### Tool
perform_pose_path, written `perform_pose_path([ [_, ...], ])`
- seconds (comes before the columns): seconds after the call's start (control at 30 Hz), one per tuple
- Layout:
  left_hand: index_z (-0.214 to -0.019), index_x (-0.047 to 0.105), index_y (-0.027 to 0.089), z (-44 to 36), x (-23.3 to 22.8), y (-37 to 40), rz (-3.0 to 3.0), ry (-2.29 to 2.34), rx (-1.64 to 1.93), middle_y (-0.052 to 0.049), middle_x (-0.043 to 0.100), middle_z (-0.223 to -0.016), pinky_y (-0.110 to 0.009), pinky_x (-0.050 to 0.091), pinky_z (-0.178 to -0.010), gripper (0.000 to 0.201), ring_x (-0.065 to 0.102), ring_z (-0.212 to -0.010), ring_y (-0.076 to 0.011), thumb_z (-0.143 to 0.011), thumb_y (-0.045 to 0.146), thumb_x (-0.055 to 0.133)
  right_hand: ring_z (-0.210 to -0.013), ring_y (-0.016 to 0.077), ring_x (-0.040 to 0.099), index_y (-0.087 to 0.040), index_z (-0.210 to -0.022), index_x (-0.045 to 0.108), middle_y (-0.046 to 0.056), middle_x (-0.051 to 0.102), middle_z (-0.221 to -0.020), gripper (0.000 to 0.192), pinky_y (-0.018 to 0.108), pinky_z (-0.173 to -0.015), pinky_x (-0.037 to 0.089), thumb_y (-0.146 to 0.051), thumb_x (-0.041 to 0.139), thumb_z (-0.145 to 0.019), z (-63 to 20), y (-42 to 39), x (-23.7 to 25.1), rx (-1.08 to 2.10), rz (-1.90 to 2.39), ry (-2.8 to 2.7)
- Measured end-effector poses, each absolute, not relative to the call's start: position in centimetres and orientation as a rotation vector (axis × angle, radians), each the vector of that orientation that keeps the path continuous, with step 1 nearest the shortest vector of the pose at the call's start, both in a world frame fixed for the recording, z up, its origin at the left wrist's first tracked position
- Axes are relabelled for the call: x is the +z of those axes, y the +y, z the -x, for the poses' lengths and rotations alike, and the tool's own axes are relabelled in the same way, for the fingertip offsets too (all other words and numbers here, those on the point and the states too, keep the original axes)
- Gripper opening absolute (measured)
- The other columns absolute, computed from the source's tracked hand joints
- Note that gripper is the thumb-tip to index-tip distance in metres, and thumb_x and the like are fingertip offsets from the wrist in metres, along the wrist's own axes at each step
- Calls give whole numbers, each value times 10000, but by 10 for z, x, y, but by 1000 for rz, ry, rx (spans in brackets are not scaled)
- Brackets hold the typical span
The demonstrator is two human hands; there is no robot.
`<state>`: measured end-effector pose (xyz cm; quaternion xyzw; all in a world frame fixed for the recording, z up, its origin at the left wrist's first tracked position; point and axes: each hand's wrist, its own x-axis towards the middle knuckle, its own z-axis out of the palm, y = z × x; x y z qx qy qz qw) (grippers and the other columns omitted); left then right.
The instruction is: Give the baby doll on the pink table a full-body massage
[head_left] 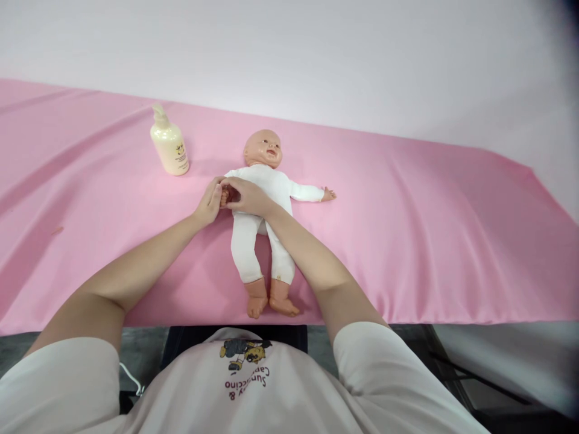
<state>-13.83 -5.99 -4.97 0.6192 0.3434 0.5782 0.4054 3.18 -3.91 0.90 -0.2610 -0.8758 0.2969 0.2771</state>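
Observation:
A baby doll (pixel 263 190) with a soft white body and plastic head, hands and feet lies on its back, its head away from me. My left hand (pixel 209 202) is closed about the doll's small hand on the left side. From the right, my right hand (pixel 246 196) reaches over the doll's belly, thumb and fingers curved around that same hand and wrist. Part of the doll's hand shows between my two hands; my fingertips are partly hidden. The doll's other arm (pixel 307 192) stretches out to the right, untouched.
A cream pump bottle (pixel 170 142) stands upright at the back left of the doll. Pink cloth (pixel 407 241) with folds covers the table, its front edge close to my body. Behind the table rises a pale wall (pixel 316 60).

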Motion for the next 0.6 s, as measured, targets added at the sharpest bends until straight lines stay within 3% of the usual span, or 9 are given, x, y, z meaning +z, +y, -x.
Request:
perform_pose_path([
  [0.27,-1061,631,210,140,-47,-60,-1670,928,1464,-43,646,-777,-334,558,-677,634,625,-687,-166,-990,761,326,-1032,232,624,-185,-1170,641,88,706,-1163,358,376,-955,479,-297,652,-830,-32,-38,4,728,681,-2361],
  [0.37,-1232,587,224,142,-51,-58,-1702,950,1559,-94,695,-1019,-365,579,-859,622,690,-911,-194,-997,743,338,-991,221,624,-183,-1191,643,86,706,-1157,375,367,-935,485,-291,651,-831,-32,-36,0,682,646,-2329],
  [0.47,-1398,474,245,145,-55,-56,-1798,874,1564,-137,644,-1263,-422,550,-1010,652,673,-1130,-243,-980,740,398,-953,212,624,-181,-1237,632,89,704,-1152,410,360,-899,497,-296,641,-843,-32,-32,-4,670,639,-2230],
  [0.6,-1437,430,244,149,-63,-50,-1891,814,1494,-148,609,-1305,-450,531,-1050,752,649,-1204,-286,-888,724,614,-938,206,619,-166,-1231,636,92,705,-1124,400,365,-901,499,-307,641,-856,-33,-29,-5,686,669,-2183],
])
